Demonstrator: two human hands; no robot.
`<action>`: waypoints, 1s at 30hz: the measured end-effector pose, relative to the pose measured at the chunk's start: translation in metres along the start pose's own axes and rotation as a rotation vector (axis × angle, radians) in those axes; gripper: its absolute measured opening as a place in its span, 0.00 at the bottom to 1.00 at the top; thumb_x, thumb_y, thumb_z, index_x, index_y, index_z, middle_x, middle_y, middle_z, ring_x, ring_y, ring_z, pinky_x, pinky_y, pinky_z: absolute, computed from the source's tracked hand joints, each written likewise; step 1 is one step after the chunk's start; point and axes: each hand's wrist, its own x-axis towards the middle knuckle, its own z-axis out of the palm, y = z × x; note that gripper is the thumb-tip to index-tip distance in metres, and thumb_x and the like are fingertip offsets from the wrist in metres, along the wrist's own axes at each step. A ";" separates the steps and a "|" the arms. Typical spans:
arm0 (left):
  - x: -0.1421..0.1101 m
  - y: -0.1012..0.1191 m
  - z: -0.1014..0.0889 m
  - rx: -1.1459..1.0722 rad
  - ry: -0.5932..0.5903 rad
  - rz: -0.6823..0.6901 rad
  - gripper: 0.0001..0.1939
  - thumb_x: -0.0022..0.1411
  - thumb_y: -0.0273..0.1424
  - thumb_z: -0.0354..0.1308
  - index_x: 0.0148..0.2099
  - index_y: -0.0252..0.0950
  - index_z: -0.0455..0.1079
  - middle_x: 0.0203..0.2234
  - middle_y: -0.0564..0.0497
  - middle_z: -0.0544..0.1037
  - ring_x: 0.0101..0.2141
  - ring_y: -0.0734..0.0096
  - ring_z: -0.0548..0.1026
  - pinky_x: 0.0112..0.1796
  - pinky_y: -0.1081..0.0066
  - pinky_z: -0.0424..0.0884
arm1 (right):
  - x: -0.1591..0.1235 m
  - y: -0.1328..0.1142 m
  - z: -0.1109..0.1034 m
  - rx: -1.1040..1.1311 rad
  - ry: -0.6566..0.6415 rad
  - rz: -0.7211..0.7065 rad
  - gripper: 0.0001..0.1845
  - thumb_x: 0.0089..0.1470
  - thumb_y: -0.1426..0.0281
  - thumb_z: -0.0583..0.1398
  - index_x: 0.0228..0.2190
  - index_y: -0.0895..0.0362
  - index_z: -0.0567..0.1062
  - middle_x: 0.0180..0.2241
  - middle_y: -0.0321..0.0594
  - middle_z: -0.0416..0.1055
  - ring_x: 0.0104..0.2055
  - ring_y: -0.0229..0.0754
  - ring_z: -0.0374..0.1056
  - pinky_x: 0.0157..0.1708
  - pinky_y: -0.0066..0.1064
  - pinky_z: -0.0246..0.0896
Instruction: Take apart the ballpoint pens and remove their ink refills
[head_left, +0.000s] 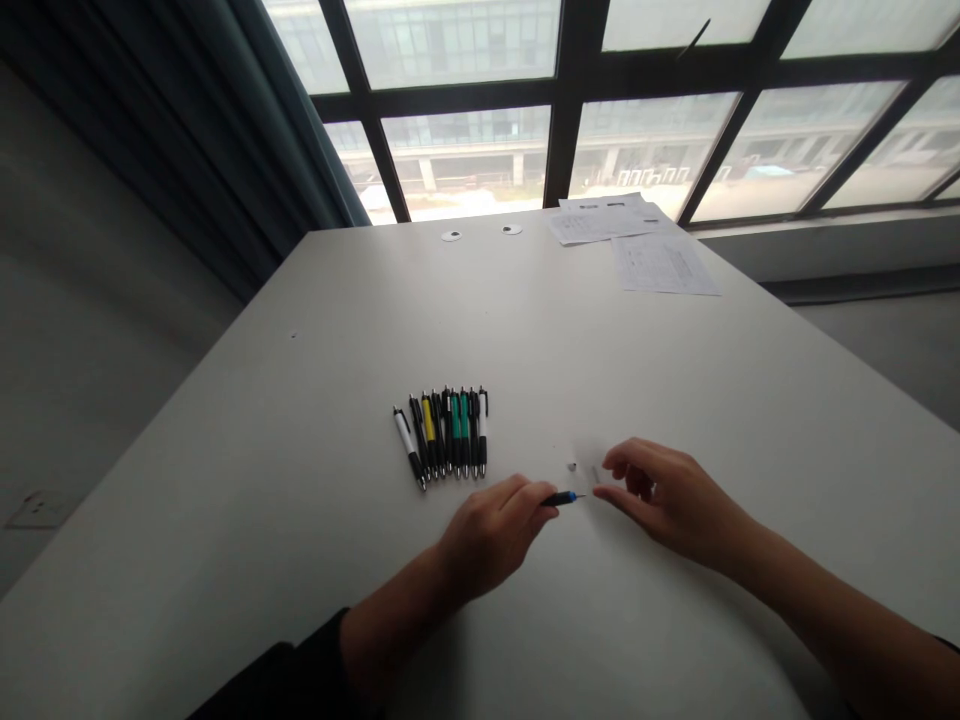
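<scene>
My left hand is closed around a pen with a black grip and a blue end. A thin point sticks out of that end, towards the right. Just beyond it is my right hand, thumb and forefinger apart, with nothing seen between them. By its fingertips there is a small, thin, blurred piece that I cannot identify. A small silvery piece, perhaps a pen tip, lies on the table slightly further left. Left of both hands, several click pens lie in a row, with white, black, yellow and green barrels.
The white table reaches back to the windows. Printed sheets of paper lie at its far right corner. Two cable-hole covers sit near the far edge. A dark curtain hangs at the left.
</scene>
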 end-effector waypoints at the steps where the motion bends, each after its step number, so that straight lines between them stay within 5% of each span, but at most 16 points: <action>1: 0.000 0.000 0.000 -0.002 0.001 -0.003 0.07 0.71 0.28 0.52 0.50 0.33 0.67 0.33 0.46 0.78 0.30 0.71 0.76 0.32 0.73 0.75 | 0.002 0.004 0.002 -0.052 -0.013 0.031 0.09 0.58 0.63 0.63 0.35 0.56 0.72 0.29 0.39 0.72 0.25 0.38 0.67 0.26 0.30 0.63; 11: 0.000 0.000 0.001 0.000 -0.005 -0.021 0.07 0.71 0.28 0.52 0.50 0.34 0.68 0.32 0.47 0.78 0.30 0.71 0.76 0.32 0.74 0.74 | 0.003 0.011 0.006 -0.201 -0.089 0.041 0.06 0.57 0.71 0.59 0.29 0.56 0.75 0.28 0.40 0.72 0.26 0.40 0.67 0.29 0.32 0.61; 18: 0.001 0.000 0.001 0.007 -0.005 -0.021 0.07 0.72 0.29 0.52 0.49 0.34 0.68 0.32 0.47 0.78 0.30 0.71 0.76 0.32 0.73 0.74 | 0.008 0.018 0.014 -0.132 -0.019 -0.070 0.16 0.61 0.68 0.59 0.50 0.56 0.75 0.43 0.46 0.73 0.29 0.39 0.70 0.35 0.34 0.68; 26: 0.000 -0.001 0.001 0.013 -0.013 -0.022 0.07 0.72 0.29 0.52 0.49 0.34 0.68 0.32 0.47 0.78 0.30 0.71 0.76 0.32 0.74 0.74 | 0.012 0.024 0.011 -0.109 -0.047 -0.074 0.06 0.60 0.67 0.61 0.37 0.56 0.77 0.35 0.43 0.73 0.29 0.39 0.69 0.32 0.31 0.66; 30: 0.000 0.000 0.001 0.013 -0.010 -0.019 0.07 0.72 0.29 0.52 0.49 0.33 0.68 0.31 0.47 0.78 0.29 0.72 0.76 0.31 0.74 0.74 | 0.013 0.026 0.009 -0.128 -0.075 -0.079 0.09 0.61 0.64 0.61 0.33 0.57 0.76 0.34 0.43 0.71 0.29 0.39 0.68 0.32 0.31 0.64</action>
